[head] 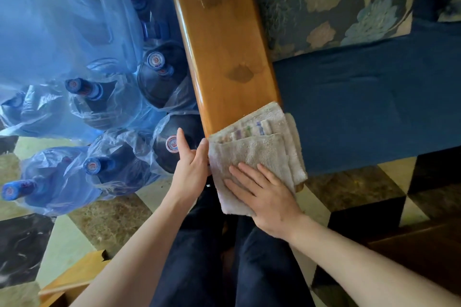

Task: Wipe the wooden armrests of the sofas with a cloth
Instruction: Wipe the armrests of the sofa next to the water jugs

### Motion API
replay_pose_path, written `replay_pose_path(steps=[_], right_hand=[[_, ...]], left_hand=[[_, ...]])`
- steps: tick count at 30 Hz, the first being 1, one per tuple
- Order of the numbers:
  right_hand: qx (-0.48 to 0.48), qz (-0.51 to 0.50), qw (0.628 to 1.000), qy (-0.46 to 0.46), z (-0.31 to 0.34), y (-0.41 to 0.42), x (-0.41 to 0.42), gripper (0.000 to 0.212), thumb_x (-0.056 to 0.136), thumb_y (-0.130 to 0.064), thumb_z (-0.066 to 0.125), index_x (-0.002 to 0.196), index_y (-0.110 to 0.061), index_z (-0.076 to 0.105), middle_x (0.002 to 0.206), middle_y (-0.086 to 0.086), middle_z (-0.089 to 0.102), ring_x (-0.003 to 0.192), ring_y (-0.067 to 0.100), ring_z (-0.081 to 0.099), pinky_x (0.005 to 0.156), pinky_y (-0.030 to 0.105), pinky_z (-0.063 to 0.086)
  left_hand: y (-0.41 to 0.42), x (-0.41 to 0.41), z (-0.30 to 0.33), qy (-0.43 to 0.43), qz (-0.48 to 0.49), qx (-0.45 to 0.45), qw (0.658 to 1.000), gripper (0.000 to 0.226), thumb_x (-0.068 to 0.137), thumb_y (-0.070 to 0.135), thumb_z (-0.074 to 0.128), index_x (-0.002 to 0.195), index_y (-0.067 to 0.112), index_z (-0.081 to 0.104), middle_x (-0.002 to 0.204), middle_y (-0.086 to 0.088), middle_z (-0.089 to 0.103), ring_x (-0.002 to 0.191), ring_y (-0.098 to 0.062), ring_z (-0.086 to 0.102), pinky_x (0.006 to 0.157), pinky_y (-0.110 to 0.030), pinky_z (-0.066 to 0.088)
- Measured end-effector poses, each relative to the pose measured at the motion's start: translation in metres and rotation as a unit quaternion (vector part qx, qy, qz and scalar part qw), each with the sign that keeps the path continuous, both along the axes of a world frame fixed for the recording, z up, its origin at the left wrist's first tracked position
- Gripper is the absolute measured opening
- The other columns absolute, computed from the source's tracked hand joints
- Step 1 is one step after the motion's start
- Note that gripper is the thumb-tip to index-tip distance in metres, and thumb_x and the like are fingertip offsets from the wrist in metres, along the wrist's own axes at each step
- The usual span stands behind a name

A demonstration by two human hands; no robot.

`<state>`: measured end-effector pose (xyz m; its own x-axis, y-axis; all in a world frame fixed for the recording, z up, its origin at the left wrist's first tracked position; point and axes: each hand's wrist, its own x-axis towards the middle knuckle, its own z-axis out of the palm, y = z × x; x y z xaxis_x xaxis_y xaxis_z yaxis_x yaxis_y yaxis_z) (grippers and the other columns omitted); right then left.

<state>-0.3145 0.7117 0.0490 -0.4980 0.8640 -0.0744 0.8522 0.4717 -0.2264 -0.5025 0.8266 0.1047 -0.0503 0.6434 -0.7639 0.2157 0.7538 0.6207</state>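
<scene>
A glossy wooden armrest (224,40) runs from the top of the view down to the middle. A folded beige cloth (257,147) with a coloured stripe covers its near end. My right hand (264,197) lies flat on the cloth with fingers spread, pressing it onto the wood. My left hand (190,164) grips the left edge of the armrest's near end, thumb against the cloth's edge. Two dull smudges show on the wood further up.
Several blue water jugs (159,75) wrapped in plastic bags stand tight against the armrest's left side. The blue sofa seat (369,99) and a floral cushion (324,0) lie to the right. My dark trousers and a tiled floor (349,189) are below.
</scene>
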Motion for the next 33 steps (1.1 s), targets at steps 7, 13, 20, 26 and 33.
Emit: replay_pose_path(steps=[7, 13, 20, 26, 33], right_hand=[[-0.044, -0.267, 0.963, -0.012, 0.010, -0.024, -0.026, 0.067, 0.095, -0.031, 0.046, 0.161, -0.022, 0.033, 0.170, -0.004, 0.026, 0.156, 0.019, 0.028, 0.129, 0.044, 0.015], [-0.054, -0.694, 0.708, 0.120, 0.030, 0.099, -0.114, 0.074, 0.094, -0.041, 0.044, 0.161, -0.012, 0.034, 0.171, 0.007, 0.024, 0.159, 0.027, 0.019, 0.127, 0.054, 0.015], [-0.037, -0.749, 0.648, 0.131, 0.019, 0.215, -0.110, 0.074, 0.100, -0.032, 0.054, 0.165, -0.016, 0.022, 0.174, 0.006, 0.013, 0.161, 0.025, 0.008, 0.127, 0.055, 0.010], [-0.017, -0.541, 0.838, 0.065, 0.008, 0.231, -0.103, 0.073, 0.098, -0.040, 0.038, 0.164, -0.015, 0.023, 0.173, 0.007, 0.019, 0.161, 0.023, 0.012, 0.128, 0.053, 0.012], [-0.028, -0.063, 0.997, -0.029, -0.001, 0.142, -0.018, 0.078, 0.096, -0.031, 0.049, 0.166, -0.022, 0.016, 0.175, -0.005, 0.010, 0.161, 0.015, 0.006, 0.130, 0.044, 0.002]], left_hand=[[0.018, 0.007, 0.001, 0.113, -0.055, 0.059, 0.990, 0.081, 0.098, 0.024, 0.057, 0.160, 0.041, 0.008, 0.136, 0.006, 0.045, 0.080, 0.007, 0.062, 0.084, -0.039, 0.058], [0.059, 0.015, 0.004, 0.109, -0.129, 0.076, 0.983, 0.086, 0.088, 0.004, 0.046, 0.146, 0.065, 0.031, 0.133, 0.025, 0.058, 0.120, -0.005, 0.055, 0.096, -0.025, 0.051], [0.110, 0.007, 0.003, 0.062, -0.106, 0.057, 0.991, 0.085, 0.075, 0.004, 0.044, 0.118, 0.078, 0.046, 0.103, 0.036, 0.065, 0.087, -0.013, 0.073, 0.069, -0.042, 0.059], [0.123, -0.003, -0.009, 0.015, -0.022, 0.032, 0.999, 0.083, 0.080, 0.012, 0.052, 0.153, 0.047, 0.034, 0.124, 0.022, 0.063, 0.096, -0.011, 0.074, 0.085, -0.047, 0.062], [0.108, -0.008, 0.000, -0.014, 0.064, 0.064, 0.996, 0.072, 0.083, -0.006, 0.049, 0.143, 0.033, 0.053, 0.137, 0.007, 0.062, 0.123, -0.012, 0.062, 0.103, -0.048, 0.054]])
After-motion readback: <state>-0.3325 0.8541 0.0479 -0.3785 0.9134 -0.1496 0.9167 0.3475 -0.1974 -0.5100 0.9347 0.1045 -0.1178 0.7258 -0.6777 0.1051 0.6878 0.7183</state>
